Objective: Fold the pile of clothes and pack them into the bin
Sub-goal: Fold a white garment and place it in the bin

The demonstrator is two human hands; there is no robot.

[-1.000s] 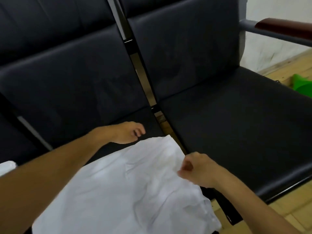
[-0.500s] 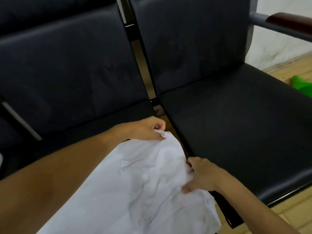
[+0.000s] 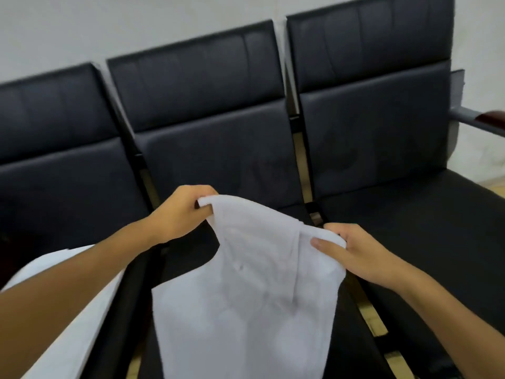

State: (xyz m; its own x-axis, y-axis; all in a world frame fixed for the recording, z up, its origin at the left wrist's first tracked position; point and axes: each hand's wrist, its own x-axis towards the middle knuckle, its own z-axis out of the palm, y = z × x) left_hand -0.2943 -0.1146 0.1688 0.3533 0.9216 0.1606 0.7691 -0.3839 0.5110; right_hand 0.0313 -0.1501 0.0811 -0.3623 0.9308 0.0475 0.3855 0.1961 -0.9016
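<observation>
Hands, two (left (image 3: 181,214), right (image 3: 355,253)), one white garment (image 3: 246,296)

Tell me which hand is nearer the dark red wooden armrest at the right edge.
Right. The right hand grips the white cloth garment below-left of the armrest; the left hand grips it farther left.

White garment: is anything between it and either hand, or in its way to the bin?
Nothing separates them: the left hand grips the white garment at one top corner and the right hand pinches the other, holding it above the black seats. No bin is in view, so that path cannot be judged.
</observation>
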